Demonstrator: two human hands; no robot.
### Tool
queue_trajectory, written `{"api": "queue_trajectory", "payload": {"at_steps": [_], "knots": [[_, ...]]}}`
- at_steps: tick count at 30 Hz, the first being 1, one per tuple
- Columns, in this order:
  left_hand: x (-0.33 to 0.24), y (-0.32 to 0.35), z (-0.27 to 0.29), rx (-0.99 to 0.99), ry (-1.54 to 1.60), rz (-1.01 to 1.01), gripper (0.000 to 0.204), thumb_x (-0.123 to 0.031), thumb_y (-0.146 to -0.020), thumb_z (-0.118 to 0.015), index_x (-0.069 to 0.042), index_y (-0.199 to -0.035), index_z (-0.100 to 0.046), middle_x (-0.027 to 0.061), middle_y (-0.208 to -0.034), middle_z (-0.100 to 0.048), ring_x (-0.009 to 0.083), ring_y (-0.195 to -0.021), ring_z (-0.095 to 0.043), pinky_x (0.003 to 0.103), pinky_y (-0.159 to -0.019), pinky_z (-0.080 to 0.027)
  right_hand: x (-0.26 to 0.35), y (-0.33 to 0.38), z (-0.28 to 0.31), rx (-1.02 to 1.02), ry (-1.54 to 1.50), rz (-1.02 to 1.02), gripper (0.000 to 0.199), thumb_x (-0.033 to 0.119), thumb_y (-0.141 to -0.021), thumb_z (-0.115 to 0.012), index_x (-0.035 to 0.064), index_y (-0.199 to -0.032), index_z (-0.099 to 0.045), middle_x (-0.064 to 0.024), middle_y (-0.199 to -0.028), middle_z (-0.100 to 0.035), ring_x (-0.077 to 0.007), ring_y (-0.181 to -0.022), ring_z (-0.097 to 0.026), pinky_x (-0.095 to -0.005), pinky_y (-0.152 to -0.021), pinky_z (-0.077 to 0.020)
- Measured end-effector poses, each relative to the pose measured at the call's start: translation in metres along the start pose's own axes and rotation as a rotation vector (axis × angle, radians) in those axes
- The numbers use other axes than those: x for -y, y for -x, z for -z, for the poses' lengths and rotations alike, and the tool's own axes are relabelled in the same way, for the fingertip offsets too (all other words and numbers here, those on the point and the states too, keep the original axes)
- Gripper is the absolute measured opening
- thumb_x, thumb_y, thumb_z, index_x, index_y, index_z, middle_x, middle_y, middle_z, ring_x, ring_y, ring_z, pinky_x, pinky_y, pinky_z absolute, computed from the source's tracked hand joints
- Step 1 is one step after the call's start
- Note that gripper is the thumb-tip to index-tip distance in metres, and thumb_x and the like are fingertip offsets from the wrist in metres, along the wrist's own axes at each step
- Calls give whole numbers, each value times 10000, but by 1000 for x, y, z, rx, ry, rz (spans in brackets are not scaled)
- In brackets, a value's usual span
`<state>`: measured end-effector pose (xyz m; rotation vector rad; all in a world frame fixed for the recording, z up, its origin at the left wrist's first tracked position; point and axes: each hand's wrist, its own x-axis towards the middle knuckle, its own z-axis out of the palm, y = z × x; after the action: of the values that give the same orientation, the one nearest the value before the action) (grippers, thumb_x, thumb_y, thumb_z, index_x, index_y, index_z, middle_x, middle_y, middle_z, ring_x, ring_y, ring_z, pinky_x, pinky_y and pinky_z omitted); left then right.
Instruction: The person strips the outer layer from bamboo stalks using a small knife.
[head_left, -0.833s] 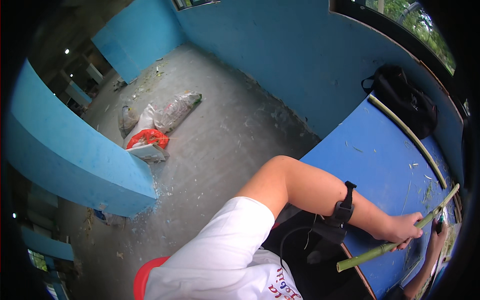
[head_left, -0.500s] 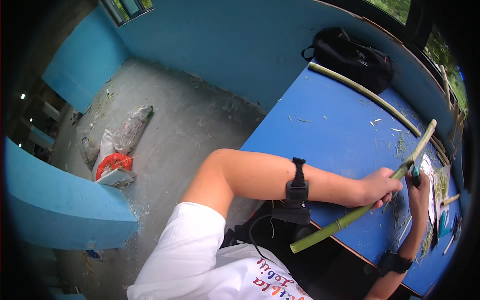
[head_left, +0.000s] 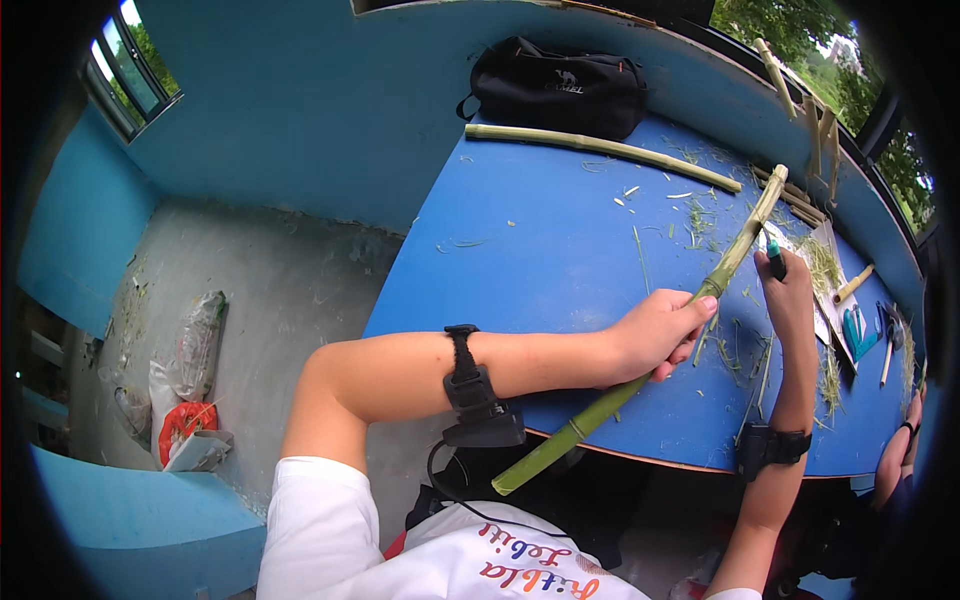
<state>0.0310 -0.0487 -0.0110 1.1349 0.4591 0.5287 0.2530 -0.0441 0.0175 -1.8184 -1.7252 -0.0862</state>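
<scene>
My left hand (head_left: 665,338) is wrapped round a bamboo stalk (head_left: 725,270) near its middle. The stalk slants from the table's near edge up to the far right. Its lower end is green; the upper part is paler and looks scraped. My right hand (head_left: 790,290) grips a small knife (head_left: 774,258) with a black and teal handle. The knife's tip is close to the pale upper part of the stalk, and its blade is too small to make out clearly. Green shavings (head_left: 735,350) lie on the blue table (head_left: 540,270) around the stalk.
A second bamboo stalk (head_left: 600,147) lies along the far side, before a black bag (head_left: 560,90). Papers, a short bamboo piece (head_left: 853,284) and teal-handled tools (head_left: 858,332) lie at the right. Another person's arm (head_left: 895,450) shows at the right edge. Plastic bags (head_left: 190,400) lie on the floor.
My view has turned to the right, so the table shows more to the left. My right hand has moved up the stalk with the knife, away from my left hand.
</scene>
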Motion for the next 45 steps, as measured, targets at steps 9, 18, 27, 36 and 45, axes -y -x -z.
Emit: {"api": "queue_trajectory", "payload": {"at_steps": [9,18,27,36,45], "knots": [[-1,2,7,-111,209,-22,359,-414,-960,-384,-86,-815,-401,6,-543,-413,73,-356,-376,205,-339,-317,10,4,-13,265,-40,-12,343,224,-847,-625,-48,-705,-471,-113,-552,-390,-195,-538,-344,-359,-529,-320],[-1,8,8,-94,126,-13,401,-454,-955,-367,-87,-795,-374,-3,-524,-380,70,-353,-359,208,-342,-298,6,1,-16,114,83,92,270,198,-839,-614,-38,-755,-515,-220,-624,-491,-377,-581,-430,-409,-561,-356],[0,10,-2,82,153,62,420,-469,-954,-367,-83,-791,-388,-7,-509,-370,73,-341,-357,220,-344,-302,-35,-26,-1,-197,199,-55,326,278,-880,-566,-24,-768,-522,-184,-611,-496,-327,-582,-469,-407,-586,-379],[-13,11,13,-25,291,-31,375,-447,-964,-359,-94,-851,-411,-17,-521,-364,69,-345,-358,219,-360,-317,2,-9,-19,13,-19,17,328,224,-859,-613,-36,-702,-490,-113,-536,-419,-195,-506,-348,-355,-507,-322],[-16,19,21,-75,244,39,190,-223,-893,-554,-133,-820,-403,-42,-521,-358,46,-337,-347,198,-354,-282,15,11,-24,34,201,-99,294,212,-856,-612,-32,-722,-517,-126,-547,-439,-204,-510,-381,-358,-512,-337]]}}
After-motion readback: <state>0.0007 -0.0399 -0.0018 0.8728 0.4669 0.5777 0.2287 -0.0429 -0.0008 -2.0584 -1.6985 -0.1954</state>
